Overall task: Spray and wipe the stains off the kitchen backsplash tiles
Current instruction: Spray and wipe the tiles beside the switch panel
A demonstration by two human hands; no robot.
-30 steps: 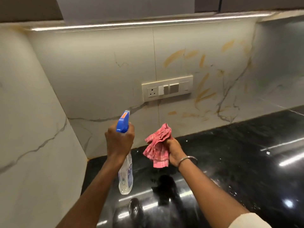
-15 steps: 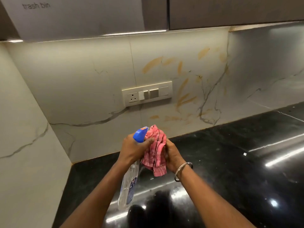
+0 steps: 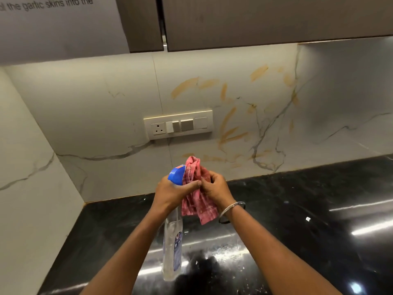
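My left hand point(image 3: 172, 191) grips the neck of a clear spray bottle point(image 3: 172, 245) with a blue trigger head point(image 3: 177, 174); its thumb also presses on a pink checked cloth point(image 3: 197, 201). My right hand point(image 3: 214, 188) is closed on that cloth, which hangs bunched between both hands above the counter. On the pale marble backsplash point(image 3: 106, 107) orange-brown smear stains point(image 3: 228, 122) spread to the right of and below the switch plate, with more streaks higher up point(image 3: 184, 86).
A cream socket-and-switch plate point(image 3: 178, 124) sits on the backsplash just left of the stains. The glossy black countertop point(image 3: 297, 220) lies below. Dark wall cabinets point(image 3: 255, 20) hang overhead. A marble side wall point(image 3: 25, 188) closes the left.
My hands came together: the left hand with the bottle moved right until it touched the cloth. The view tilted upward, showing more of the cabinets.
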